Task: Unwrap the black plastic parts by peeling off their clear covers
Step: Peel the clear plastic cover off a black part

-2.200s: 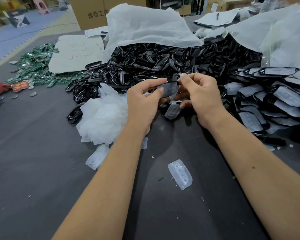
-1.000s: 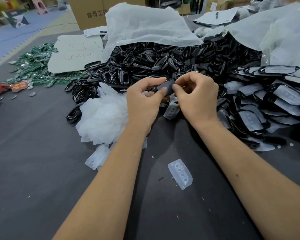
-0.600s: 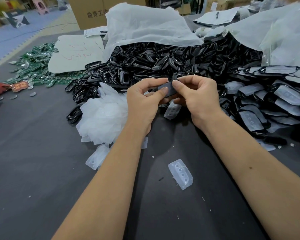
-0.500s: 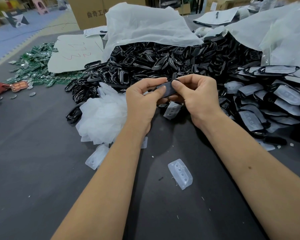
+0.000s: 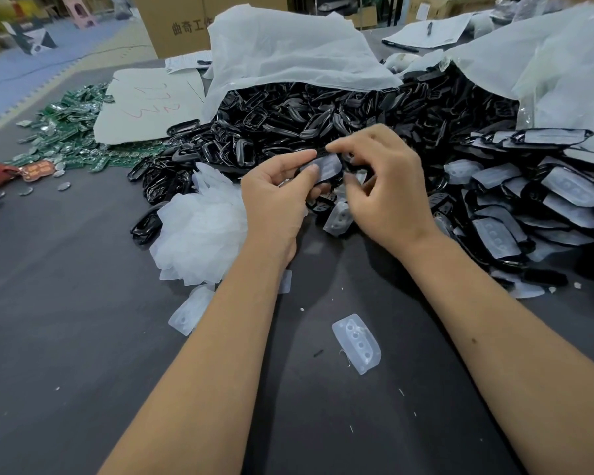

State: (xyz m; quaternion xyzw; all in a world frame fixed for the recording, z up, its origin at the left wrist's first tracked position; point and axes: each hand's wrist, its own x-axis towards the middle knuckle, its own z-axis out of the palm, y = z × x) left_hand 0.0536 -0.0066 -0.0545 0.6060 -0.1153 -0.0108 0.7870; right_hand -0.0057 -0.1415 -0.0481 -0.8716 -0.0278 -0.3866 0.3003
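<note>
Small black plastic part (image 5: pixel 318 156) pinched by left hand (image 5: pixel 276 197); frosted clear cover (image 5: pixel 328 168), previously unexposed, was turned uppermost, its edge nipped by right hand (image 5: pixel 381 186); peel judged imminent.

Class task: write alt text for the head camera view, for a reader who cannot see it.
Two bare hands, left hand and right hand, hold a black plastic part in its clear cover above a dark table. Behind lies a heap of black parts; peeled covers pile up at left.

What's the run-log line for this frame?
step: peeling | left hand: holds black part | right hand: pinches clear cover | cover: still on
</note>
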